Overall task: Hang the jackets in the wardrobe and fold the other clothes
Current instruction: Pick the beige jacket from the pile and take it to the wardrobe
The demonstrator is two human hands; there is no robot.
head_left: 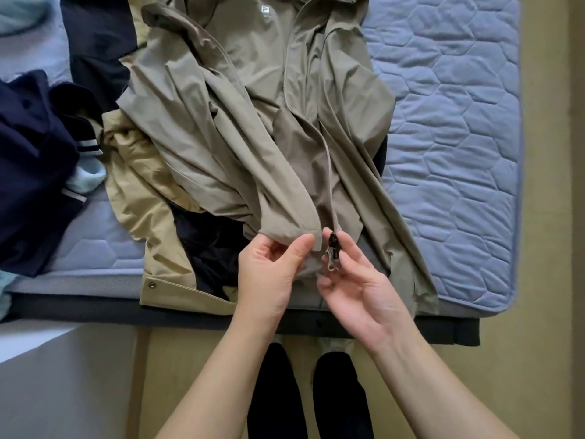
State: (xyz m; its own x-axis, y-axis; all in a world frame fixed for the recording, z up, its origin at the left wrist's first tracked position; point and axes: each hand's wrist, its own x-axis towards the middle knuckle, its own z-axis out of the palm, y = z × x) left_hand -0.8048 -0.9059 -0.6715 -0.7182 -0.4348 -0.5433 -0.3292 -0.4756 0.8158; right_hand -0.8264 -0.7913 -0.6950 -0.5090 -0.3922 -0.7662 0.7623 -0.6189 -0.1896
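Jacket (pixel 253 106), olive, lay face up on the bed (pixel 449 122) with its front open, collar away from the person and hem at the near edge. A small white label (pixel 264 9) showed inside the neck. The left hand (pixel 269 274) pinched the bottom corner of one front panel, thumb on top of the cloth and fingers curled beneath. The right hand (pixel 361 286), just beside it, was curled round the zip (pixel 331 253) at the foot of the other panel, with the dark pull and metal slider between its fingertips. The two front edges sat close together there but were not joined.

A tan jacket (pixel 139 185) lay crumpled under the olive one on the left, a snap visible on its hem. A dark garment (pixel 209 245) showed between them. Further left was a navy top (pixel 28 153) with striped cuffs, touching a pale blue piece (pixel 87 179). The person's dark-clad legs (pixel 275 391) stood on the floor (pixel 538 343) against the bed frame.
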